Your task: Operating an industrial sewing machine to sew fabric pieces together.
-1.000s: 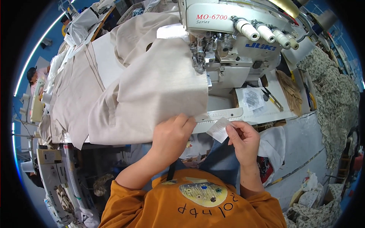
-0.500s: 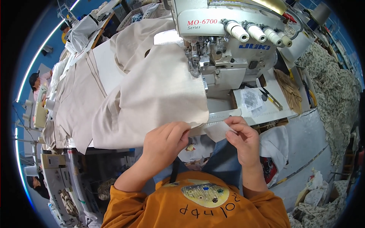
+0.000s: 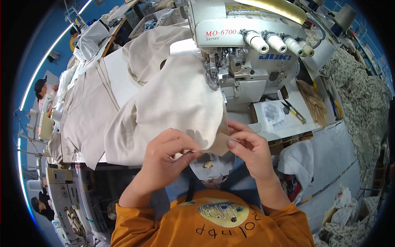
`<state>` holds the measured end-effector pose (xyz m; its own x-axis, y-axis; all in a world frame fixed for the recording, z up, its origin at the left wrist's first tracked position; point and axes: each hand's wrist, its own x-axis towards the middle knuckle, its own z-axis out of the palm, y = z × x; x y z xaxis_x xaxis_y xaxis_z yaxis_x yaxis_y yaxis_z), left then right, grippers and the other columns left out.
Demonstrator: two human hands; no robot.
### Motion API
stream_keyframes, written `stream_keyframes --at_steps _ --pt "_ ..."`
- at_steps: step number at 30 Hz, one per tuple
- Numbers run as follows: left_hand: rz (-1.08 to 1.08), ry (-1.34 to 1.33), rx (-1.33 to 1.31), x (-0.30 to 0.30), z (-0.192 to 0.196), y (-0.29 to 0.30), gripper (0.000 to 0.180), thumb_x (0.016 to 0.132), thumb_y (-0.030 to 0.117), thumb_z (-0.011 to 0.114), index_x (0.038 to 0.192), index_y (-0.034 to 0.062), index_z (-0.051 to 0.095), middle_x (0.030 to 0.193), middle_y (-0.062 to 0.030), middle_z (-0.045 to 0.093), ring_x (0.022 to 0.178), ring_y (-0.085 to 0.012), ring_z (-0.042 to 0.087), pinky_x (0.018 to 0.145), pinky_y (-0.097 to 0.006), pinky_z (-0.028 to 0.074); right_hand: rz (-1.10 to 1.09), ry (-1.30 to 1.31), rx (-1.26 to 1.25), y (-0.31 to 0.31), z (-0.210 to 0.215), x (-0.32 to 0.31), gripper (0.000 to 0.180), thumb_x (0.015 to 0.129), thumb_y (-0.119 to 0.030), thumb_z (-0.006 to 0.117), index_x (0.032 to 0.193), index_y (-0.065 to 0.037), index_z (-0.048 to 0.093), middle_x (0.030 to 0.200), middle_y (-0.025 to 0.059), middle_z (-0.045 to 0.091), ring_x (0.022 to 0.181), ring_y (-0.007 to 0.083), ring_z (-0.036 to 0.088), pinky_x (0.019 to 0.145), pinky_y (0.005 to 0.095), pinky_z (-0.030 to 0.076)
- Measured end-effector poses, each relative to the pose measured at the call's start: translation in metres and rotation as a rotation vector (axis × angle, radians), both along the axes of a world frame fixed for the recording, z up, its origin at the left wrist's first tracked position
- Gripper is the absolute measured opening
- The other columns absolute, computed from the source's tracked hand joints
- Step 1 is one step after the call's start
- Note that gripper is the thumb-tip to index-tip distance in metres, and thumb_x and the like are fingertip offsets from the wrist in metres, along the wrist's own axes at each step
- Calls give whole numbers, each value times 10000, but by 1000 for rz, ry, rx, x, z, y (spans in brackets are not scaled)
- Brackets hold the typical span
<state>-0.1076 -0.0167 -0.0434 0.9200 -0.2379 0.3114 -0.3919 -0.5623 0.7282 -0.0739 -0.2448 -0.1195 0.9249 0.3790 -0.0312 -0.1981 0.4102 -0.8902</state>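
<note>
Both hands meet at the near edge of the beige fabric panel (image 3: 173, 103): the left hand (image 3: 166, 154) pinches its corner between thumb and fingers, while the right hand (image 3: 251, 150) pinches a small beige patch (image 3: 220, 144) against that same edge. It looks like lining up the small piece before stitching. Next, by my guess, calls for keeping both edges flush while feeding them toward the presser foot of the white overlock machine (image 3: 247, 53) just beyond, on the sewing table (image 3: 288, 123)
</note>
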Motion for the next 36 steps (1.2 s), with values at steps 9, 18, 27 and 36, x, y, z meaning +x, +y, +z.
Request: stream_keyframes --at_steps 9,18,27,36 --pt "161 -293 256 71 77 47 149 786 9 761 891 2 655 832 -12 582 631 -80 482 533 -245 385 -27 -192 -372 13 0 19 146 862 -103 743 968 -6 727 1337 166 551 927 111 618 723 224 502" --pt "102 -33 325 133 88 78 122 872 89 713 941 -3 672 840 8 599 705 -54 482 644 -225 419 -40 -248 -334 23 8 20 134 839 -127 769 937 -40 745 1301 161 562 1002 169 627 815 270 512" --pt "-3 399 -355 82 55 48 201 1030 177 517 1125 4 554 1001 -18 635 934 -64 554 850 -236 457 16 -133 -350 30 8 7 138 853 -117 759 933 -10 721 1128 93 614 992 140 607 814 256 496" --pt "233 189 286 25 17 52 422 744 101 778 1113 -1 600 1014 -137 643 931 -230 649 819 -318 511 -85 -171 -81 25 5 -3 118 896 -27 704 991 33 667 898 22 609 785 59 567 684 204 467"
